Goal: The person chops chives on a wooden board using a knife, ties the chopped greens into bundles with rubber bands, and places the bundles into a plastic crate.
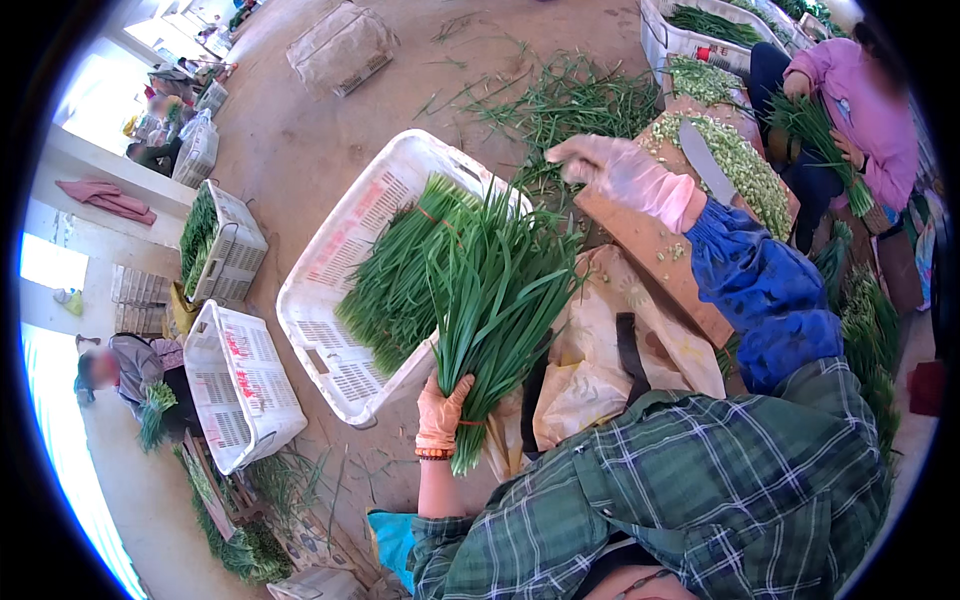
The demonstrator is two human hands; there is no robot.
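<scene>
My left hand (442, 412), in a thin orange glove, grips a bunch of green garlic chives (499, 292) near its pale cut ends. A red band circles the bunch just below the fingers. The leaves fan out over the near rim of a white plastic crate (322, 315). Inside the crate lie more banded chive bunches (401, 277). My right hand (600, 169), gloved and slightly blurred, is raised beside a wooden board (637, 232), with nothing seen in its loosely spread fingers. On the board rests a broad-bladed knife (705, 161) next to chopped stem ends (742, 176).
Loose chive leaves (577, 105) litter the floor beyond the board. A printed woven bag (600, 337) lies before me. Right, a co-worker in pink (862, 112) holds chives; another person (142, 367) sits left near a white crate (240, 386). A covered crate (341, 49) stands farther off.
</scene>
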